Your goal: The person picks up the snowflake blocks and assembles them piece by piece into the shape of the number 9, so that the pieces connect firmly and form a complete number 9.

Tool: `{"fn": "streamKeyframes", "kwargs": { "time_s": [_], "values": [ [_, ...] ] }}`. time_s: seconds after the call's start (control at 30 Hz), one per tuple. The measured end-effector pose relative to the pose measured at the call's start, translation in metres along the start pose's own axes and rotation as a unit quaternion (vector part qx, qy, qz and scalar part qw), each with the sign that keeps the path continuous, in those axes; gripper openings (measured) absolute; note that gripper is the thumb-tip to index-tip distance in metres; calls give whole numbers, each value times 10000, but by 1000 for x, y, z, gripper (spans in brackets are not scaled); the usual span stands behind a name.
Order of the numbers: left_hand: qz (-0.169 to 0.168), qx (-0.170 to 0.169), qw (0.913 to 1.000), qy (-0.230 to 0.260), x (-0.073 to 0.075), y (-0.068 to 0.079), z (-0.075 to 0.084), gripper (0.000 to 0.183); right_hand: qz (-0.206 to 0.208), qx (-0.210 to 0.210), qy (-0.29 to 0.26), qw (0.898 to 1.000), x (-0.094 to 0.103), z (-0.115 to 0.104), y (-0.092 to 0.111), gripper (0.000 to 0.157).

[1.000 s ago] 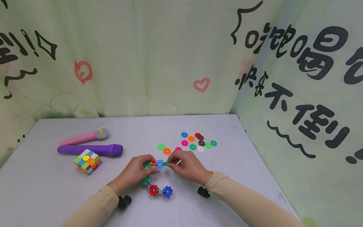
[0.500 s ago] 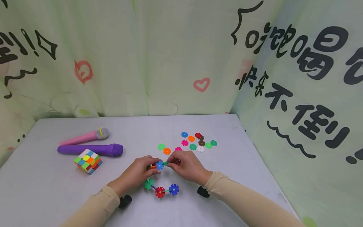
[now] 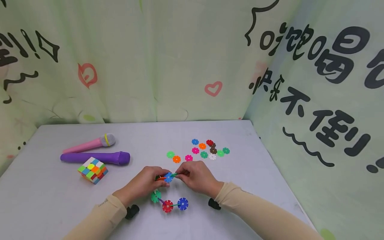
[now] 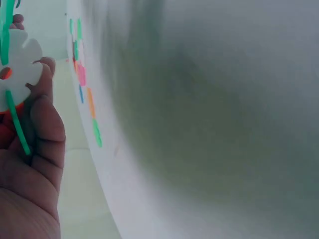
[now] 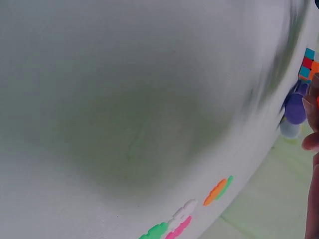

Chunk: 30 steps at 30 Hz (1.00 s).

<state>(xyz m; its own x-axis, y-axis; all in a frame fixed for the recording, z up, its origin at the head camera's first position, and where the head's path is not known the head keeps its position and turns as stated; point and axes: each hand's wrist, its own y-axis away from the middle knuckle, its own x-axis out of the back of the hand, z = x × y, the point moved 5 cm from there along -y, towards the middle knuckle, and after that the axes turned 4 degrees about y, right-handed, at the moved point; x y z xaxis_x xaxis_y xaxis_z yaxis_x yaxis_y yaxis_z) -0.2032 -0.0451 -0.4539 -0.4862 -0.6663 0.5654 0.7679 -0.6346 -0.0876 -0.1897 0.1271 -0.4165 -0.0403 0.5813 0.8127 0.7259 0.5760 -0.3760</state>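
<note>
A chain of slotted plastic snowflake discs hangs from my left hand (image 3: 145, 181), whose thumb and fingers pinch it near an orange disc (image 3: 161, 178). Beside the orange one is a light blue disc (image 3: 168, 178). Edge-on against this blue disc is a green disc (image 3: 174, 174), pinched by my right hand (image 3: 196, 176) between thumb and fingertips. The chain's lower part shows a green disc (image 3: 156, 196), a red disc (image 3: 167, 206) and a dark blue disc (image 3: 183, 204). In the left wrist view a white disc (image 4: 25, 64) shows by the left fingers. My left fingers hide part of the chain.
Several loose snowflake discs, among them an orange one (image 3: 176, 159) and a white one (image 3: 212, 156), lie beyond the hands on the white table (image 3: 240, 213). At left are a pink microphone (image 3: 87, 145), a purple microphone (image 3: 115, 158) and a puzzle cube (image 3: 93, 170).
The chain has turned in my left hand; its red and dark blue end has swung rightward and a little nearer. The light blue disc has tilted and dropped slightly, with my right hand following.
</note>
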Motion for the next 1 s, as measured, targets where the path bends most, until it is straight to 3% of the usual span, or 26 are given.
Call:
{"fn": "streamKeyframes", "kwargs": {
  "time_s": [0.2,0.43,0.73,1.0],
  "values": [
    [10,88,10000,-16,0,0,0,35,-161,-20,-107,9998,-2,2,-1,20],
    [113,378,9991,135,0,0,-2,33,-343,-174,-192,9991,-4,5,-1,19],
    [122,739,9972,-35,-3,0,-7,32,-625,-474,-235,9966,-5,10,0,18],
    [128,781,9969,29,-2,2,-10,32,-766,-719,-399,9937,-5,20,1,21]
  ]
}}
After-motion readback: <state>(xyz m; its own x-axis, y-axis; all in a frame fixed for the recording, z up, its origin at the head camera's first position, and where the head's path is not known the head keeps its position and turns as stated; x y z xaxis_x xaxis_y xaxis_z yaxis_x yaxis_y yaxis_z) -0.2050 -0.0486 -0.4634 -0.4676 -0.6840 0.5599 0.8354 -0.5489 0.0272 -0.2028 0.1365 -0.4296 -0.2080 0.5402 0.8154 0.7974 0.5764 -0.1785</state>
